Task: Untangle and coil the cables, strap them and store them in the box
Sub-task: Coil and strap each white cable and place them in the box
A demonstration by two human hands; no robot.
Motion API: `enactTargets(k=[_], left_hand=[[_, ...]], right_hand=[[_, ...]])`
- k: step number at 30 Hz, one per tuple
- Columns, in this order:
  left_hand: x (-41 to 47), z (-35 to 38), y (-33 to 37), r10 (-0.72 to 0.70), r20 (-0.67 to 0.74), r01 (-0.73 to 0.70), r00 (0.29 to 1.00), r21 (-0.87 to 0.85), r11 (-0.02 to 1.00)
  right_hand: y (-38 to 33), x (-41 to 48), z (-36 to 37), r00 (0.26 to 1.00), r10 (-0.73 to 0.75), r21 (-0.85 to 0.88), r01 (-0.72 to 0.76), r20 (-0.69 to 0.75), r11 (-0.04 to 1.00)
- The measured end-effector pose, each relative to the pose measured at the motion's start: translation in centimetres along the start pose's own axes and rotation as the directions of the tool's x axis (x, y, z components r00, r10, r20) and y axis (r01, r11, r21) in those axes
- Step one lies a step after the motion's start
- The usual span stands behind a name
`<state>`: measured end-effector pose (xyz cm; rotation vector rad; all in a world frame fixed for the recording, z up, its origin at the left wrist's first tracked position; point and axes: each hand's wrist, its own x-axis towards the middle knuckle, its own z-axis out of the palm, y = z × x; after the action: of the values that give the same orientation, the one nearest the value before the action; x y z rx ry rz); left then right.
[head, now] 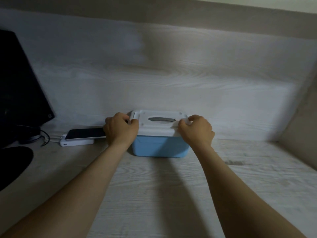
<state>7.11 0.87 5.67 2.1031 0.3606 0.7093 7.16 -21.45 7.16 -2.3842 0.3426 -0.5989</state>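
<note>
Hands point(121, 128) point(196, 130) on white-lidded blue box point(161, 146)

To your left, a dark monitor point(20, 79) stands on the pale wood-grain counter point(154, 194) — beside it, a phone point(85, 133) lies flat atop a white power bank point(77, 143).

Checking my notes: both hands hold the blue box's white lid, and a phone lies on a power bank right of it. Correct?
No: the head view shows the phone on the power bank left of the box, beside the left hand. Rest holds.
</note>
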Motion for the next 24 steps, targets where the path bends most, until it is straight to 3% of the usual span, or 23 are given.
enactTargets(k=[3, 6, 8, 11, 16, 24], left_hand=[[0.3, 0.7, -0.5, -0.227, 0.190, 0.252, 0.955, -0.117, 0.961], [-0.3, 1.0, -0.6, -0.265, 0.241, 0.323, 0.934, -0.242, 0.915], [-0.1, 1.1, -0.7, -0.211, 0.133, 0.240, 0.968, -0.259, 0.936], [-0.2, 1.0, 0.0, -0.088, -0.008, 0.086, 0.996, -0.114, 0.990], [-0.2, 1.2, 0.0, 0.024, -0.055, -0.026, 0.998, -0.030, 0.999], [-0.8, 1.5, -0.3, 0.114, -0.072, -0.115, 0.991, -0.002, 0.993]], right_hand=[[0.7, 0.7, -0.3, 0.982, 0.130, 0.198, -0.155, 0.136, 0.968], [1.1, 0.8, -0.4, 0.921, 0.236, 0.434, -0.358, 0.310, 0.827], [1.2, 0.9, -0.2, 0.933, 0.236, 0.440, -0.339, 0.273, 0.831], [0.9, 0.8, 0.6, 0.979, 0.172, 0.359, -0.200, 0.110, 0.912], [0.8, 0.9, 0.8, 0.995, 0.095, 0.306, -0.099, 0.027, 0.947], [-0.4, 1.0, 0.8, 0.995, 0.077, 0.147, -0.085, 0.059, 0.985]])
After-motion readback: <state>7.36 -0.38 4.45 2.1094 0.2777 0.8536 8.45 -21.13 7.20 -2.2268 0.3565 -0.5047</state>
